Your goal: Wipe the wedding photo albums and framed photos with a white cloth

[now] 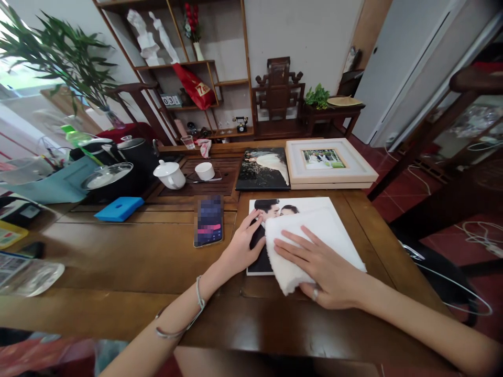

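A large photo print on a white board lies flat on the wooden table in front of me. A folded white cloth rests on the print. My right hand lies flat on the cloth, fingers spread, a ring on one finger. My left hand sits at the print's left edge, fingers stretched out on its surface beside the cloth. Bangles hang on my left wrist.
A phone lies left of the print. Behind are a dark photo canvas, a white framed photo, a tea tray with a teapot and cup, a blue box, pots, shelves and a chair.
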A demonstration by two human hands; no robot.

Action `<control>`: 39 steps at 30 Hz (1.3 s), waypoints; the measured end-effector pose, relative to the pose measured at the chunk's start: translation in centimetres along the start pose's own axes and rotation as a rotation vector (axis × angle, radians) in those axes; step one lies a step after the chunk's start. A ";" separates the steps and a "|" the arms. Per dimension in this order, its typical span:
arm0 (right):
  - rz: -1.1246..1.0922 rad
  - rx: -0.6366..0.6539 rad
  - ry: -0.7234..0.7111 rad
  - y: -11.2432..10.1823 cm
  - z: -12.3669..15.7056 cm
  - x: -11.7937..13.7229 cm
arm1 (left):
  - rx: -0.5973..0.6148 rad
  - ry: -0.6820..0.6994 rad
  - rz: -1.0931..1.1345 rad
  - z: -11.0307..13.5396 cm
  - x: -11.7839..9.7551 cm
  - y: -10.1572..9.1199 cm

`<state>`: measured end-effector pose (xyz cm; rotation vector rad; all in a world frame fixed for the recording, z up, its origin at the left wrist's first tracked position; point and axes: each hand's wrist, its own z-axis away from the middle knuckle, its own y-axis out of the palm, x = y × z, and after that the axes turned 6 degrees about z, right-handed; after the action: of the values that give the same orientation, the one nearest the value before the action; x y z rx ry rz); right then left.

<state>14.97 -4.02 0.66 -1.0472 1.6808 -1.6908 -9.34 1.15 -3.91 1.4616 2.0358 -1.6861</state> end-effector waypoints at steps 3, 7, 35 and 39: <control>-0.009 -0.062 0.054 0.1 2.9 -2.2 | 0.019 -0.021 -0.015 0.0 -0.1 0.0; 0.022 -0.205 0.286 0.3 3.8 -7.2 | 0.044 -0.052 -0.030 0.1 -0.4 0.1; 0.138 -0.197 0.456 0.5 -1.0 -7.8 | 0.076 -0.037 0.009 0.3 -0.7 0.3; 0.103 -0.127 0.353 0.6 -3.4 -4.2 | 0.070 -0.010 0.001 0.3 -0.4 0.3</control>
<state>14.44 1.31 -0.31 -0.7311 2.0479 -1.7993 -9.02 0.62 -3.97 1.4716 1.9898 -1.7781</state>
